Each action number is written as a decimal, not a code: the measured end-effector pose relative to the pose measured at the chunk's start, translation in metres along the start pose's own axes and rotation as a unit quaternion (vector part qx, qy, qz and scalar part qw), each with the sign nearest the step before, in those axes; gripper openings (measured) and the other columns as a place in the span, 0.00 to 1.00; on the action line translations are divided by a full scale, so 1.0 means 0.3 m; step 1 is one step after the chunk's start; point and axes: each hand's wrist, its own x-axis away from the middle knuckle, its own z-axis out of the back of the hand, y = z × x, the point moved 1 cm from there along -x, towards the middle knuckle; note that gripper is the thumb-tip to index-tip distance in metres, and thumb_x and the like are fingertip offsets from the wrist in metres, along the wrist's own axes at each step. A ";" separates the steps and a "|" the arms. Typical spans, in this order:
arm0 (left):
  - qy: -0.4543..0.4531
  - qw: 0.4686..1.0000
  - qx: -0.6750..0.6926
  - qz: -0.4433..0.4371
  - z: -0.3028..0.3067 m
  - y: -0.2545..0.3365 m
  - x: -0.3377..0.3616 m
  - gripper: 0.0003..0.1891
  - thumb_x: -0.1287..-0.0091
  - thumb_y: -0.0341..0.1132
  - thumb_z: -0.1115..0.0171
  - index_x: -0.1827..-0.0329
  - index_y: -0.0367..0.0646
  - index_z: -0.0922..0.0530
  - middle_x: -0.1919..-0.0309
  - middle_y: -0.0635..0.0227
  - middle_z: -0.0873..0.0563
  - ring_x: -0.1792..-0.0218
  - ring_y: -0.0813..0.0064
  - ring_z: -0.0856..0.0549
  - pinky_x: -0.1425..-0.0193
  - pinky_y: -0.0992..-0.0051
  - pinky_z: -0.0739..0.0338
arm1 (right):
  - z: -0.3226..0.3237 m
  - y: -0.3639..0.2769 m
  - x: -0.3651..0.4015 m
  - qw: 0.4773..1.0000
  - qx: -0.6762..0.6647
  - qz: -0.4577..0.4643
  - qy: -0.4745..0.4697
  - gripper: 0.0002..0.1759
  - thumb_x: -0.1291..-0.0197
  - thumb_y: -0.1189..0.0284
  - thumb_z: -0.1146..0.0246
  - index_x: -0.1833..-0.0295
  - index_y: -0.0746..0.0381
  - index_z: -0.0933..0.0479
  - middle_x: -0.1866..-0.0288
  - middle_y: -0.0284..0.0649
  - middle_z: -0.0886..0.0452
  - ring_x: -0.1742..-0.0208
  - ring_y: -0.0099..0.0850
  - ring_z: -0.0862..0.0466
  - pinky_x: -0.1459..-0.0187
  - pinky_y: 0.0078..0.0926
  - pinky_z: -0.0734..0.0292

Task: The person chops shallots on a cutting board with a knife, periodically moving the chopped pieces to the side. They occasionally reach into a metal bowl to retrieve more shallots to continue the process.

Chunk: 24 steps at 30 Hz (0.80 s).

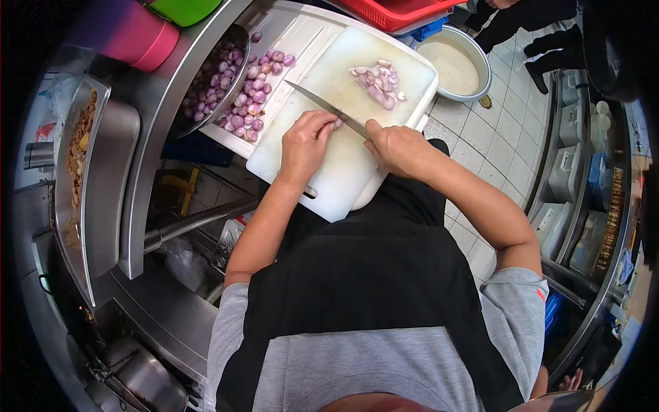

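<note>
My right hand [398, 147] grips a knife [317, 101], whose long blade points to the upper left above the white cutting board [278, 151]. Close beside the blade, my left hand [305, 144] pinches a shallot [336, 123] between its fingertips; most of it is hidden by the fingers. Peeled, cut shallots [379, 84] lie in a pile at the far end of the board. To the left, whole purple shallots [252, 96] are heaped on a white tray [274, 31], next to a metal bowl [237, 86] holding more of them.
A red basket [391, 15] sits beyond the board. At the right, a metal basin [473, 44] of pale liquid stands near the tiled floor [491, 134]. A steel counter edge [147, 144] runs along my left. Another person's dark-clothed legs [522, 24] show at the upper right.
</note>
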 end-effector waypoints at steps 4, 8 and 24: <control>0.003 1.000 0.014 0.007 -0.001 -0.006 0.000 0.06 0.38 0.26 0.33 0.59 0.40 0.15 0.61 0.62 0.13 0.64 0.64 0.13 0.59 0.70 0.17 | 0.006 0.028 -0.014 0.998 -0.009 0.044 0.043 0.15 0.31 0.65 0.43 0.55 0.68 0.33 0.73 0.57 0.18 0.68 0.56 0.16 0.64 0.52 0.22; -0.002 1.000 0.009 0.003 0.005 -0.001 -0.002 0.06 0.38 0.26 0.33 0.58 0.40 0.14 0.61 0.62 0.13 0.63 0.64 0.13 0.59 0.70 0.17 | 0.118 -0.025 0.027 0.998 0.044 0.021 -0.045 0.15 0.31 0.65 0.44 0.55 0.68 0.33 0.72 0.58 0.18 0.67 0.56 0.16 0.64 0.52 0.22; 0.004 1.000 0.027 0.015 -0.001 -0.007 0.001 0.06 0.38 0.25 0.34 0.59 0.40 0.15 0.61 0.62 0.13 0.64 0.63 0.13 0.59 0.70 0.17 | -0.031 0.009 -0.001 1.000 0.002 0.004 0.023 0.15 0.31 0.65 0.42 0.55 0.68 0.33 0.75 0.58 0.19 0.68 0.57 0.16 0.64 0.52 0.22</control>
